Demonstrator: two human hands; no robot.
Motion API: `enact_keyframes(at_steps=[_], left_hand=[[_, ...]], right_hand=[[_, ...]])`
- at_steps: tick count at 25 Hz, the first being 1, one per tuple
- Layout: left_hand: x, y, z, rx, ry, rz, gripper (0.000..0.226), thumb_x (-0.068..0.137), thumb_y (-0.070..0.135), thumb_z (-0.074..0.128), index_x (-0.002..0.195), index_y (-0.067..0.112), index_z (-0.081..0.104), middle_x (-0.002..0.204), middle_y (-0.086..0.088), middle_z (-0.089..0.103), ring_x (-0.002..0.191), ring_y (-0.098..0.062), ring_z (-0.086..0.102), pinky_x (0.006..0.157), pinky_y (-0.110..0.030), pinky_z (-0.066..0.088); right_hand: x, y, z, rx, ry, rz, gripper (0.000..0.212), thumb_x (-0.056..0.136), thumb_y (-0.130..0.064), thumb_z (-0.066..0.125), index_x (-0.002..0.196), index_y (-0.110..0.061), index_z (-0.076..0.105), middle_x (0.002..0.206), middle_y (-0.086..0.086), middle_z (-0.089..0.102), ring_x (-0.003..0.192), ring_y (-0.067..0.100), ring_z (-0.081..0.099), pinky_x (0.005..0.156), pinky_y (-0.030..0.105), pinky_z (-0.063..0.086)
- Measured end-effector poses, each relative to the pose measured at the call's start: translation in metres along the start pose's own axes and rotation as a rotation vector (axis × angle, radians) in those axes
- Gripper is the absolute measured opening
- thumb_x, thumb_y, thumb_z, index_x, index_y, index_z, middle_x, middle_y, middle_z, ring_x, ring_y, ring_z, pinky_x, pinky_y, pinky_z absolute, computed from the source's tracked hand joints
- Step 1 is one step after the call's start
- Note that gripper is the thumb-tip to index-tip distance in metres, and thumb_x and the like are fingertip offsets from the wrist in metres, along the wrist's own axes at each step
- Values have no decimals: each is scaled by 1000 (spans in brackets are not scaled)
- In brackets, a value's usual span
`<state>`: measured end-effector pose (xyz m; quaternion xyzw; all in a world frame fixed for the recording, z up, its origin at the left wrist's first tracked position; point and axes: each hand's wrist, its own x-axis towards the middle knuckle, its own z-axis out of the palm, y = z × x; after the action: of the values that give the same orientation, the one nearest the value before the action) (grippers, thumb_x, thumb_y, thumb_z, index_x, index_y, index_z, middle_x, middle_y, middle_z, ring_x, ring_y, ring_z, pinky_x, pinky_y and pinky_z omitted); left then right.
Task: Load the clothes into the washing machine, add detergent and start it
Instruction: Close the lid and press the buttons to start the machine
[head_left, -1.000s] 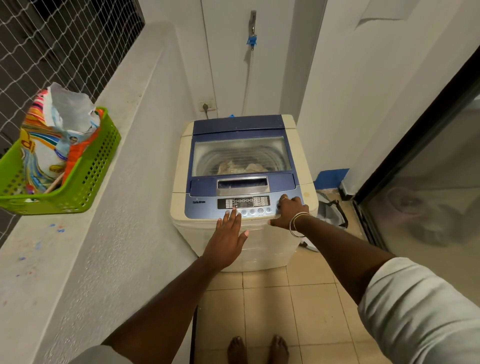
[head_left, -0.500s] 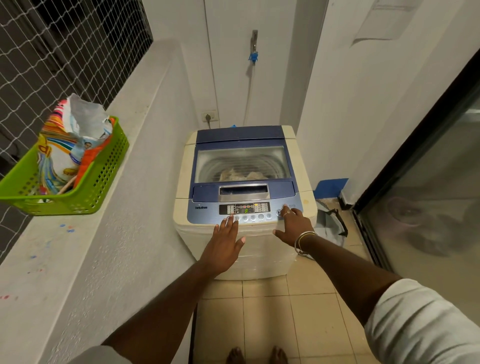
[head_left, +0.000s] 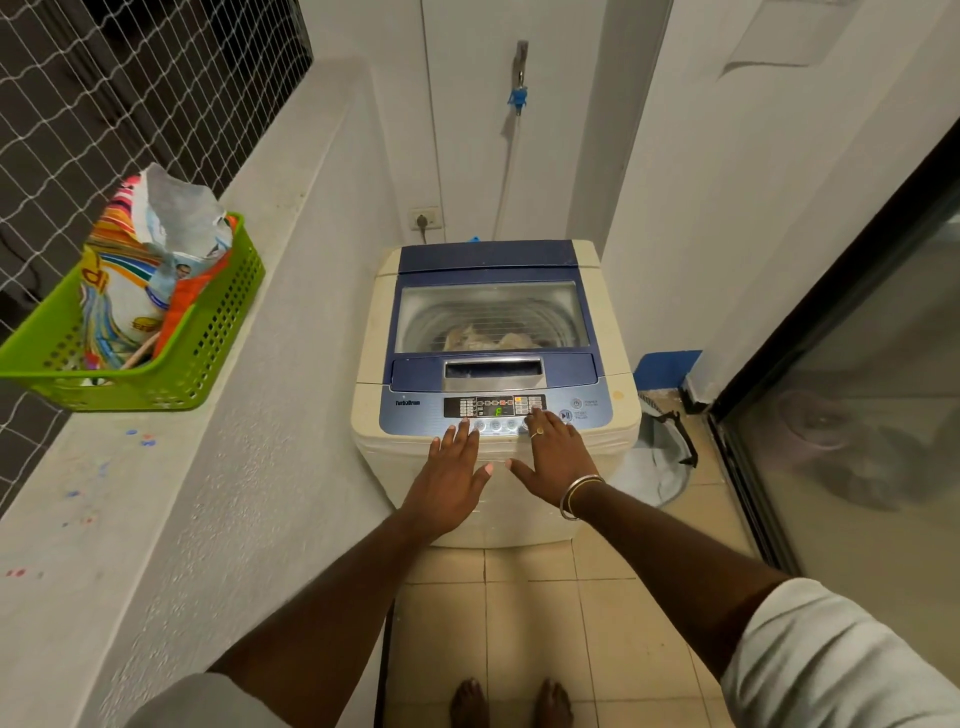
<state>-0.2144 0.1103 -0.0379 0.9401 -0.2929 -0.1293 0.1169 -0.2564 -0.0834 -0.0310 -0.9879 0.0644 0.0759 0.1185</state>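
A cream and blue top-loading washing machine (head_left: 493, 260) stands against the back wall with its lid shut. Pale clothes (head_left: 491, 339) show through the lid's window. The control panel (head_left: 493, 406) is lit, with a green digit on its display. My left hand (head_left: 451, 478) lies flat with straight fingers on the machine's front edge, its fingertips at the row of round buttons. My right hand (head_left: 553, 457) also lies flat beside it, its fingers reaching the buttons right of the display. A colourful detergent bag (head_left: 140, 270) stands open in a green basket (head_left: 218, 332) on the left ledge.
The white ledge (head_left: 130, 493) runs along the left under a netted opening. A tap (head_left: 519, 78) and a wall socket (head_left: 427, 221) are behind the machine. A grey bag (head_left: 660, 457) lies on the tiled floor at the machine's right. A glass sliding door (head_left: 857, 415) closes the right side.
My right hand has slid left along the panel from the right-hand buttons towards the display. The left hand has stayed on the front edge. The display now shows a green digit.
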Motion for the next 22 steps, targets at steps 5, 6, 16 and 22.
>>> enact_keyframes(at_steps=[5,6,16,22], left_hand=[[-7,-5,6,-5,-21,-4,67,104,51,23,159,14,10,167,-5,-2,154,-26,1,122,-40,1],[-9,-6,8,-2,-21,-4,67,104,51,22,159,14,10,167,-6,-3,154,-27,2,122,-41,2],[-16,-8,10,-17,-41,-8,65,106,45,28,159,13,10,167,-8,-1,154,-27,2,123,-41,2],[-22,-7,11,-30,-54,-19,65,106,46,27,159,13,8,167,-7,-1,154,-26,1,123,-41,-1]], right_hand=[[-13,-14,15,-69,-63,-71,85,95,-63,35,157,-10,12,166,9,7,153,25,3,123,49,10],[-15,-16,18,-79,-71,-79,85,96,-63,34,158,-10,11,166,9,5,153,25,2,123,50,9],[-23,-22,25,-92,-116,-70,85,96,-65,31,158,-12,8,166,8,0,153,24,-3,123,52,5],[-25,-26,26,-98,-115,-72,84,96,-66,29,158,-12,9,166,7,1,153,24,-2,123,53,6]])
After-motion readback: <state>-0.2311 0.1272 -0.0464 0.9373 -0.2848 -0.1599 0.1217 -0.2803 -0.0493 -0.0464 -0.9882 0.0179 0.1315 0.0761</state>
